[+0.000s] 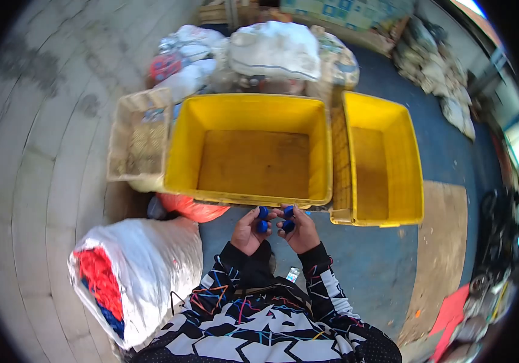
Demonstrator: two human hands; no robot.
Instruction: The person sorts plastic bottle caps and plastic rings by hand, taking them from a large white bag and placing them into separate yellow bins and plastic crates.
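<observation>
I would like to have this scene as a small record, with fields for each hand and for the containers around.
Left hand: holds two blue cap-like pieces
Right hand: holds two more blue cap-like pieces
Ahead: wide yellow bin
Right of it: second yellow bin
Left of it: pale crate
Near left: white sack, red material at its open end

Head view, single camera: worn on the person's head, looking forward and steeply down through a wide, dark-cornered field. Nearest, along bottom edge: black-and-white patterned top; farther, near centre: bare left hand, bare right hand; beyond: large yellow rectangular plastic crate
</observation>
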